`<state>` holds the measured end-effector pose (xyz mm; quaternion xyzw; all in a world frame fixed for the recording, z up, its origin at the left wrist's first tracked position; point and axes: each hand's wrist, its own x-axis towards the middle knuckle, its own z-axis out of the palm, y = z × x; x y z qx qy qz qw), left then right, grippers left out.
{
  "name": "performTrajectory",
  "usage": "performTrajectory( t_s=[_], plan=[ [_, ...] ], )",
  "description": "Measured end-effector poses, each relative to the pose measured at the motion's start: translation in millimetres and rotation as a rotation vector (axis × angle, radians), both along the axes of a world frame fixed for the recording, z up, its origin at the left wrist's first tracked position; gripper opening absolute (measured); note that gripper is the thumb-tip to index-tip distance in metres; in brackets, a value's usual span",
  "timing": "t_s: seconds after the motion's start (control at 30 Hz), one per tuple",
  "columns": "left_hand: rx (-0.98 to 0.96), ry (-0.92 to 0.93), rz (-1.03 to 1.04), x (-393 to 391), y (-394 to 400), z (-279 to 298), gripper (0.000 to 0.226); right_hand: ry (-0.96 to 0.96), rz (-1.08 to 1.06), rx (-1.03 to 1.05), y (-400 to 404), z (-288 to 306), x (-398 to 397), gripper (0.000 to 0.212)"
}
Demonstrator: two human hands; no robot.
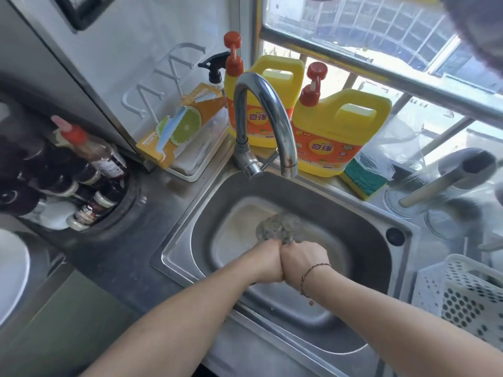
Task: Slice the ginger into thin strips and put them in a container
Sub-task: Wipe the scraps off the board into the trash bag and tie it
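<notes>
Evidently we are rinsing, ahead of any slicing. Left hand and right hand are pressed together in the sink, fingers turned away under splashing water below the faucet; how far open, we cannot tell. Ginger not visible, perhaps between them. Next: knife, board, container, none seen.

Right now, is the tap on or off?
On: water splashes over the joined hands in the sink, below the tap spout.
</notes>
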<state>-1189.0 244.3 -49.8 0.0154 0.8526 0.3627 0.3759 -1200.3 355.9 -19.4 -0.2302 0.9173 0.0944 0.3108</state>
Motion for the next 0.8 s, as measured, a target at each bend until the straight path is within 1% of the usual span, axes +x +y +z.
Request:
performTrajectory(
  t_s=[0.03,0.07,0.1,0.13,0.17,0.2,0.27,0.3,0.33,0.37,0.4,0.43,0.47,0.5,0.53,0.57,0.6,0.63,0.67,0.7,0.73,0.77,0.8],
  plan=[
    [-0.103,0.130,-0.051,2,1,-4,0.030,-0.087,-0.042,-0.022,-1,1,-1,0.029],
    [-0.186,0.233,-0.101,6,1,-7,0.041,-0.219,-0.096,-0.066,0,3,-2,0.026],
    [-0.251,0.365,-0.168,9,0,-10,0.050,-0.375,-0.200,-0.159,4,3,-3,0.017],
    [-0.290,0.548,-0.258,11,-4,-13,0.055,-0.540,-0.355,-0.275,9,5,-1,0.006],
    [-0.290,0.731,-0.367,15,-7,-17,0.058,-0.698,-0.527,-0.381,16,6,2,0.012],
    [-0.272,0.825,-0.451,20,-10,-18,0.062,-0.831,-0.658,-0.453,22,8,5,0.021],
    [-0.144,0.896,-0.430,26,-12,-24,0.070,-1.037,-0.786,-0.520,35,6,5,0.027],
    [-0.049,0.912,-0.412,28,-12,-27,0.067,-1.107,-0.822,-0.538,42,5,2,0.027],
    [0.037,0.950,-0.383,28,-13,-27,0.057,-1.155,-0.864,-0.565,49,3,-3,0.026],
    [0.095,0.959,-0.373,27,-14,-25,0.045,-1.167,-0.898,-0.609,54,1,-9,0.022],
    [0.114,0.953,-0.369,26,-16,-26,0.037,-1.163,-0.934,-0.663,59,1,-12,0.017],
    [0.118,0.943,-0.345,24,-19,-27,0.035,-1.147,-0.973,-0.728,62,1,-13,0.015],
    [0.095,0.912,-0.276,24,-22,-30,0.036,-1.087,-1.011,-0.800,64,-1,-12,0.019],
    [0.078,0.854,-0.174,25,-24,-34,0.038,-0.948,-1.011,-0.867,64,-5,-8,0.025],
    [0.076,0.759,-0.043,25,-26,-35,0.039,-0.708,-0.958,-0.900,63,-9,-5,0.033],
    [0.096,0.660,0.102,26,-26,-35,0.037,-0.403,-0.824,-0.893,63,-14,-1,0.041],
    [0.129,0.560,0.226,25,-23,-32,0.033,-0.125,-0.617,-0.879,64,-17,1,0.051],
    [0.184,0.460,0.323,24,-19,-29,0.026,0.070,-0.383,-0.870,68,-20,3,0.063],
    [0.279,0.349,0.404,25,-14,-22,0.016,0.191,-0.158,-0.839,73,-25,3,0.073],
    [0.414,0.232,0.481,25,-9,-14,0.010,0.284,0.036,-0.795,79,-27,2,0.081],
    [0.540,0.110,0.538,25,-7,-5,0.016,0.364,0.179,-0.764,84,-27,-1,0.085],
    [0.661,-0.022,0.557,25,-6,3,0.023,0.423,0.272,-0.755,88,-25,-6,0.087],
    [0.773,-0.162,0.537,24,-6,12,0.024,0.466,0.344,-0.764,92,-22,-12,0.087]
  ],
)
